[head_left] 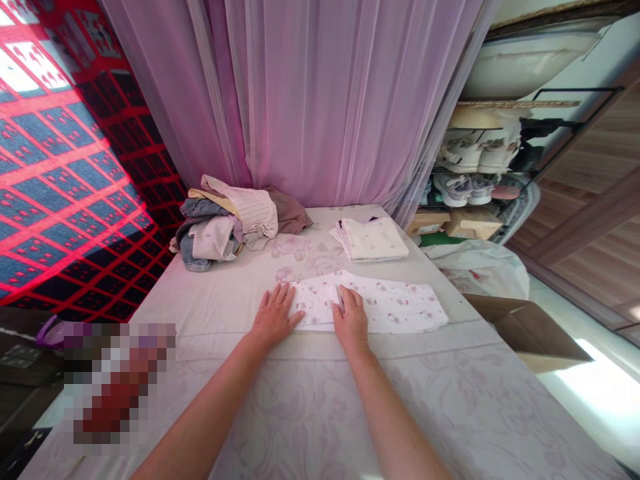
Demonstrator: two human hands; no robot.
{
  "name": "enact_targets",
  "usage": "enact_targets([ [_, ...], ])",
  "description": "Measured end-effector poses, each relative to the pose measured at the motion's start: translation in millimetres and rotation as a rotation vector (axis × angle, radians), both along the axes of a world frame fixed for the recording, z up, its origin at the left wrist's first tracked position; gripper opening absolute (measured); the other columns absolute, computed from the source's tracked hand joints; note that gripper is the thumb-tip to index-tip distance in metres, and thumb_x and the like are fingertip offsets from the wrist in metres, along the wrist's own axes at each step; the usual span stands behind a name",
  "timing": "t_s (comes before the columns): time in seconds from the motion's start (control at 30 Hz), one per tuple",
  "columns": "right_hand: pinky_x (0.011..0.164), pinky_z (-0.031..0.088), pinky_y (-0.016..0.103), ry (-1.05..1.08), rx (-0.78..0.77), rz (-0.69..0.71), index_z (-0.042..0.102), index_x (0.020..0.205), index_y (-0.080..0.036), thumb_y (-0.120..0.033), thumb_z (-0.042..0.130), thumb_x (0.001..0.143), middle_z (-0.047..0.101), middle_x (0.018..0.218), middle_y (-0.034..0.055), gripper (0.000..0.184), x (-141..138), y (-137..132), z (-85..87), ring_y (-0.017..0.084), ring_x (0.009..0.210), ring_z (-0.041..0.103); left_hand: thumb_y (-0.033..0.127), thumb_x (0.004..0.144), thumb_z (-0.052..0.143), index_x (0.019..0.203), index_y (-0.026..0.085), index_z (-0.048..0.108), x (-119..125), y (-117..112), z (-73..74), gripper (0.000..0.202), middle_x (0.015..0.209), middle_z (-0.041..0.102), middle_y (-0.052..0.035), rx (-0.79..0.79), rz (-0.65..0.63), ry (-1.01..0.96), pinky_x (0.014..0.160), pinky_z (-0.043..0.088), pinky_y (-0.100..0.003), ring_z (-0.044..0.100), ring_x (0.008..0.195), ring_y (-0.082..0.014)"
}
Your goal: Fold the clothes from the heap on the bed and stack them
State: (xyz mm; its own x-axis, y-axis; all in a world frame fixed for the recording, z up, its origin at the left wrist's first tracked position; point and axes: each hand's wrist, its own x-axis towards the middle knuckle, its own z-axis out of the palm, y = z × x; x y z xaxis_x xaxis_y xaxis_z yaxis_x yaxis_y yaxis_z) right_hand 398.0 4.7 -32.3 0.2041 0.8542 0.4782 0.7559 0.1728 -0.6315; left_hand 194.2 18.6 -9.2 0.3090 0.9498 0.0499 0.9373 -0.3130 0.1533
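White trousers with a small reddish print lie lengthwise across the bed, one leg over the other, with a folded-over part at the left. My left hand rests flat on their left end, fingers spread and thumb out to the side. Near the middle, my right hand has its fingers curled and closed on the edge of the folded-over part. Behind the trousers sits a neat stack of folded white clothes. A loose heap of clothes in pink, grey, blue and mauve lies at the back left.
A pale flowered sheet covers the bed. Purple curtains hang at its far end. To the right stand a shoe rack and an open cardboard box. A red-and-black checked cloth hangs at left, above a blurred-out patch.
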Motion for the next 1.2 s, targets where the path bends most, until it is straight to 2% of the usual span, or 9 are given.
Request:
enact_targets([
  [0.17,0.096,0.042,0.040,-0.152,0.034,0.002,0.054,0.127,-0.020,-0.022,0.041,0.088,0.054,0.127,0.0124,0.041,1,-7,7.1,0.024,0.116,0.050,0.056,0.089,0.044,0.143,0.018,0.039,1,-2,-0.2,0.066,0.153,0.032,-0.0141,0.022,0.005,-0.031,0.114,0.019,-0.054,0.024,0.142,-0.0312],
  [0.33,0.084,0.045,0.038,-0.267,-0.138,-0.094,0.052,0.129,-0.018,-0.028,0.052,0.085,0.060,0.111,0.0137,0.045,1,-12,13.7,0.026,0.099,0.056,0.051,0.093,0.037,0.142,0.017,0.040,-6,-5,-3.0,0.061,0.151,0.036,-0.0127,0.071,0.055,-0.183,0.113,0.026,-0.046,0.029,0.141,-0.0272],
  [0.47,0.079,0.046,0.033,-0.203,-0.130,-0.005,0.052,0.130,-0.021,-0.017,0.049,0.081,0.059,0.103,0.0089,0.049,5,-6,9.1,0.021,0.090,0.058,0.042,0.097,0.027,0.141,0.017,0.042,-12,-12,-5.2,0.053,0.149,0.040,-0.0107,0.067,0.127,-0.238,0.113,0.027,-0.047,0.032,0.139,-0.0252],
  [0.6,0.076,0.049,0.030,-0.090,-0.074,0.024,0.053,0.130,-0.024,-0.012,0.043,0.080,0.057,0.099,0.0057,0.052,9,-1,2.9,0.018,0.086,0.058,0.040,0.097,0.029,0.141,0.021,0.043,-9,-17,-3.0,0.050,0.149,0.041,-0.0086,0.085,0.086,-0.163,0.113,0.025,-0.050,0.032,0.140,-0.0261],
  [0.73,0.078,0.050,0.032,-0.108,-0.097,-0.023,0.055,0.128,-0.024,-0.013,0.044,0.080,0.058,0.100,0.0071,0.050,11,-2,4.9,0.019,0.086,0.059,0.042,0.096,0.033,0.141,0.022,0.043,-4,-19,-0.5,0.051,0.149,0.040,-0.0086,0.104,0.038,-0.085,0.114,0.022,-0.054,0.029,0.141,-0.0283],
  [0.83,0.087,0.047,0.037,-0.207,-0.062,-0.019,0.058,0.126,-0.021,-0.015,0.044,0.084,0.060,0.111,0.0115,0.045,6,-6,13.2,0.023,0.100,0.057,0.044,0.093,0.038,0.141,0.023,0.043,0,-19,-1.2,0.053,0.150,0.039,-0.0091,0.092,0.032,-0.056,0.114,0.020,-0.055,0.028,0.141,-0.0293],
  [0.93,0.104,0.034,0.046,-0.335,-0.039,0.110,0.052,0.133,-0.021,-0.022,0.042,0.090,0.051,0.136,0.0131,0.044,-4,-11,19.5,0.026,0.126,0.044,0.045,0.092,0.041,0.141,0.023,0.043,-1,-16,-4.8,0.054,0.150,0.038,-0.0097,0.080,0.024,-0.067,0.115,0.017,-0.054,0.026,0.142,-0.0283],
  [1.03,0.110,0.019,0.056,-0.420,-0.196,0.202,0.047,0.137,-0.022,-0.031,0.043,0.092,0.043,0.146,0.0120,0.046,-14,-14,17.4,0.027,0.137,0.032,0.043,0.093,0.038,0.138,0.025,0.047,-6,-11,-7.6,0.049,0.149,0.040,-0.0076,0.051,0.029,-0.145,0.114,0.018,-0.054,0.027,0.142,-0.0267],
  [1.2,0.110,0.015,0.060,-0.430,-0.347,0.229,0.045,0.139,-0.022,-0.038,0.043,0.093,0.036,0.150,0.0110,0.049,-17,-15,11.4,0.028,0.140,0.026,0.033,0.092,0.037,0.126,0.019,0.057,-23,-10,5.1,0.042,0.131,0.060,-0.0109,0.049,0.265,-0.370,0.100,0.043,-0.040,0.054,0.121,-0.0230],
])
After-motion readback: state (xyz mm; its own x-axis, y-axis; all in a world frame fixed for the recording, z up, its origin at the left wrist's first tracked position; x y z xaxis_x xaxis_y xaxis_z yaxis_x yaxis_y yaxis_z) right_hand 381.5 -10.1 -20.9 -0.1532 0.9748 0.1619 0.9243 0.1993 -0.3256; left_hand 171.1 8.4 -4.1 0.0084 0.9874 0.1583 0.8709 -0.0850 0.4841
